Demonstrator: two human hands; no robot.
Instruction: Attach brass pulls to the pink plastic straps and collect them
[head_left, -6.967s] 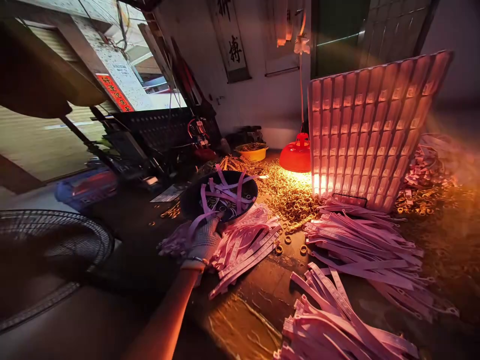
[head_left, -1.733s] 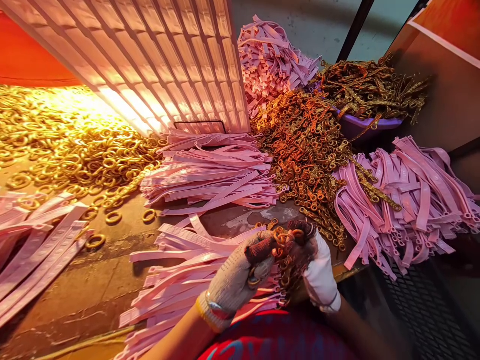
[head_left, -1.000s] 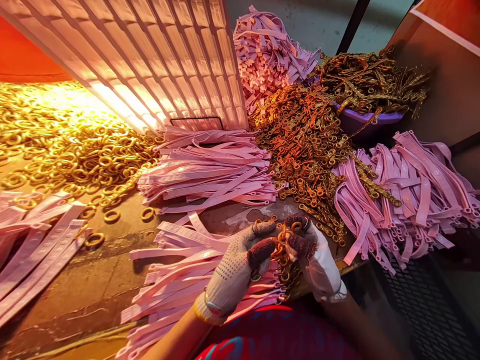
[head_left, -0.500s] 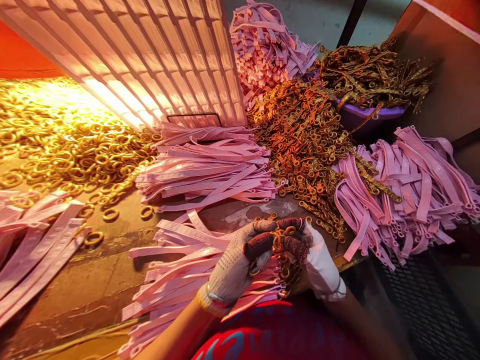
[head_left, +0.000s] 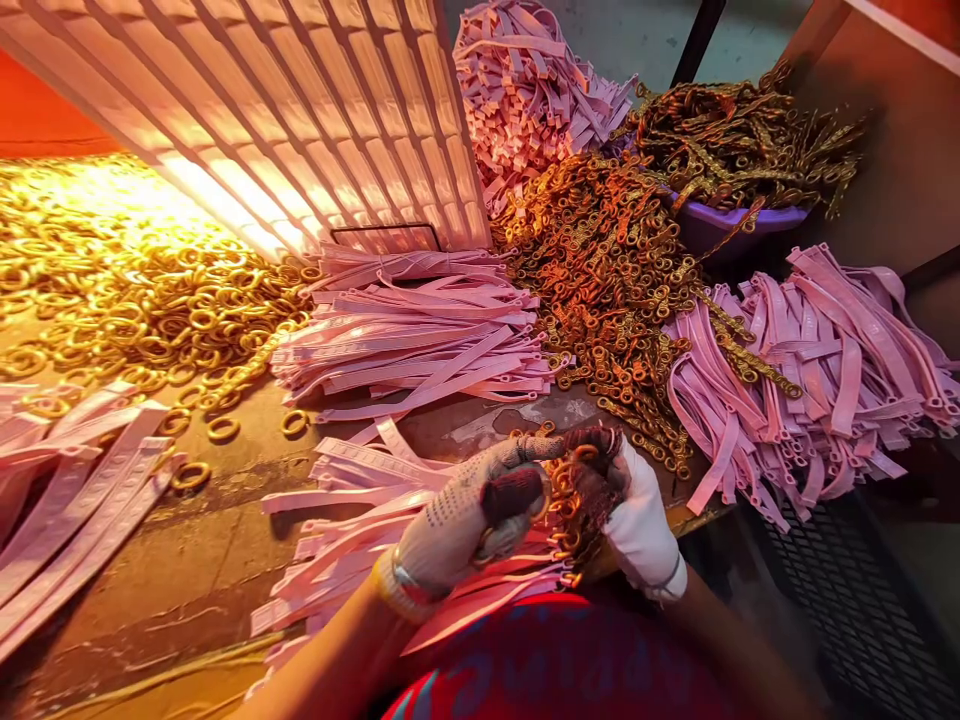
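Observation:
My left hand (head_left: pixel 480 510), in a pale dotted glove with dark fingertips, has its fingers curled. A thin gold edge shows at its thumb, but most of what it holds is hidden. Facing it, my right hand (head_left: pixel 637 510), in a white glove with dark finger coverings, pinches a gold ring (head_left: pixel 585 453). Under and between both hands hangs a cluster of gold rings and cords (head_left: pixel 568 520). Pink straps (head_left: pixel 352 540) with small end loops lie beneath my left hand, their looped ends beside that cluster.
Loose gold rings (head_left: pixel 187 310) heap at the left by a ribbed white panel (head_left: pixel 360 120). More pink straps (head_left: pixel 405 340) lie ahead, others (head_left: pixel 810 370) at the right. Braided gold cords (head_left: pixel 600 270) pile up beside a purple basin (head_left: pixel 739 225). A black mesh surface (head_left: pixel 840 580) is lower right.
My left hand has drawn slightly left and down, opening a gap between its thumb and the right hand. The cluster of gold rings shows more between them. The straps and piles stay put.

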